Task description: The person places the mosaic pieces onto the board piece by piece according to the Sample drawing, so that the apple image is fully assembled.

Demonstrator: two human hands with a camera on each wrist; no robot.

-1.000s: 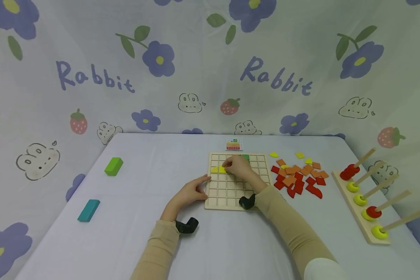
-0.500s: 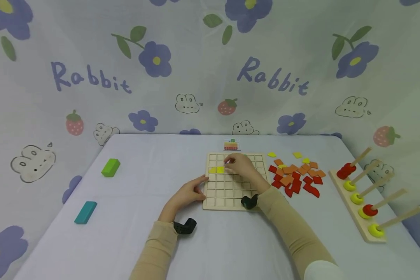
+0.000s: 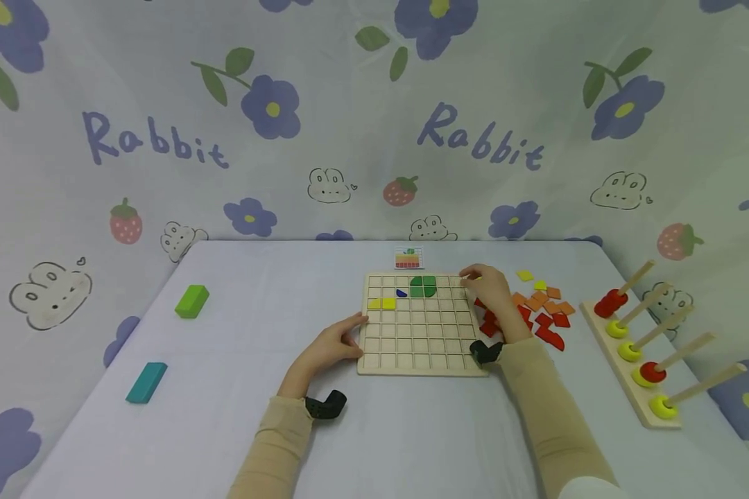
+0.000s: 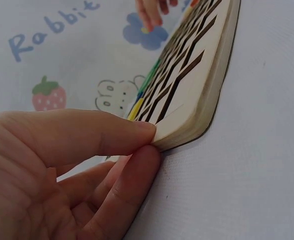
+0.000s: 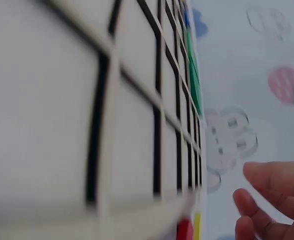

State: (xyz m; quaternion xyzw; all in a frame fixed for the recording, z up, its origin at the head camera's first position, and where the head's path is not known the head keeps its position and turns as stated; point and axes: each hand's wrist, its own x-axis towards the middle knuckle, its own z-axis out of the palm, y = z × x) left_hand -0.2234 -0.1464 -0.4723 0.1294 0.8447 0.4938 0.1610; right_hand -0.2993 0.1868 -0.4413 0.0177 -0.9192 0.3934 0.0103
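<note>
Head view: the left hand [image 3: 327, 346] is lying on the table [image 3: 274, 305] at the near-left edge of the wooden grid board [image 3: 419, 360]. Left wrist view is showing thumb and forefinger pinching the board's corner [image 4: 186, 127], so this hand is gripping the board.

The right hand [image 3: 492, 294] is hovering at the board's far-right corner, over the edge of the loose pile of red and orange tiles [image 3: 546, 315]. Fingers are loosely curled; right wrist view is blurred and is showing only fingertips [image 5: 266, 200] with nothing visibly between them. I cannot tell whether a tile is being held.

The board is sitting flat in mid-table. On it: two yellow tiles [image 3: 382, 303] side by side at the left of the second row, a small blue piece [image 3: 401, 294] just right of them, and a green block of tiles [image 3: 423, 286] in the top rows.

A pattern card [image 3: 408, 258] is lying just beyond the board. A green block [image 3: 191, 302] and a teal block [image 3: 146, 382] are resting well apart at far left. A peg rack with rings [image 3: 639, 346] is standing at far right.
</note>
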